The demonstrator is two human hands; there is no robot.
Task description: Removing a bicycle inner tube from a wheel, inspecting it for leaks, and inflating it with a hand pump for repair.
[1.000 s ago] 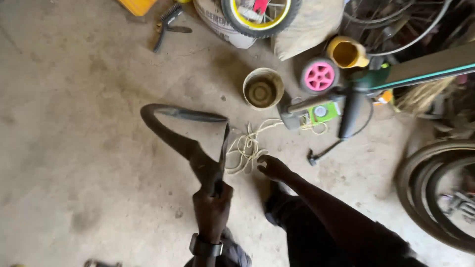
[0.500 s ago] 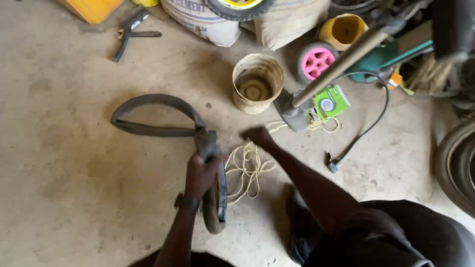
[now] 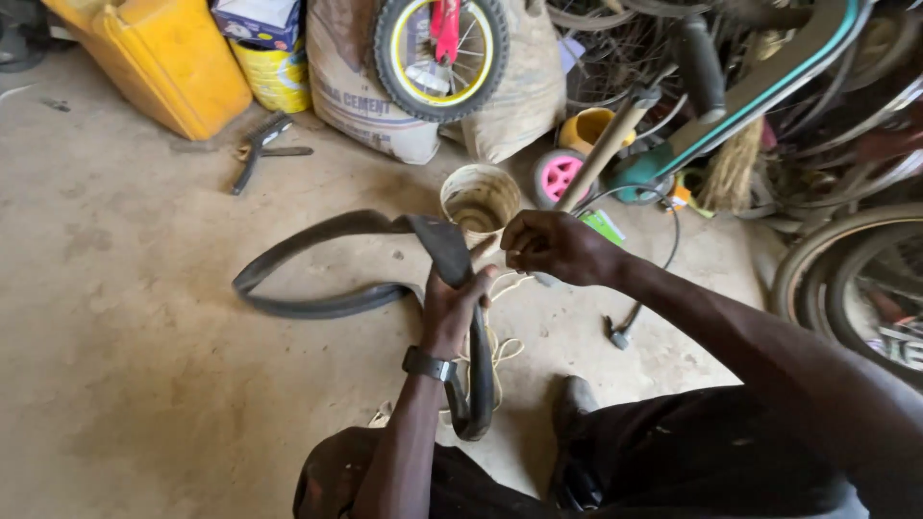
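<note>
Black inner tube [image 3: 317, 288]; yellow jerrycan [image 3: 163, 58]; pink small wheel [image 3: 560, 176]; yellow-rimmed black tyre [image 3: 440, 58]; teal bike frame [image 3: 760, 91]; grey concrete floor [image 3: 125, 365]; black wristwatch [image 3: 428, 365].

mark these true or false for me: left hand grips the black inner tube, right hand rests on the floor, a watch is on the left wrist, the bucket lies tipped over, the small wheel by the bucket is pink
1. The left hand grips the black inner tube: true.
2. The right hand rests on the floor: false, it is raised beside the tube's top.
3. A watch is on the left wrist: true.
4. The bucket lies tipped over: false, it stands upright.
5. The small wheel by the bucket is pink: true.
</note>
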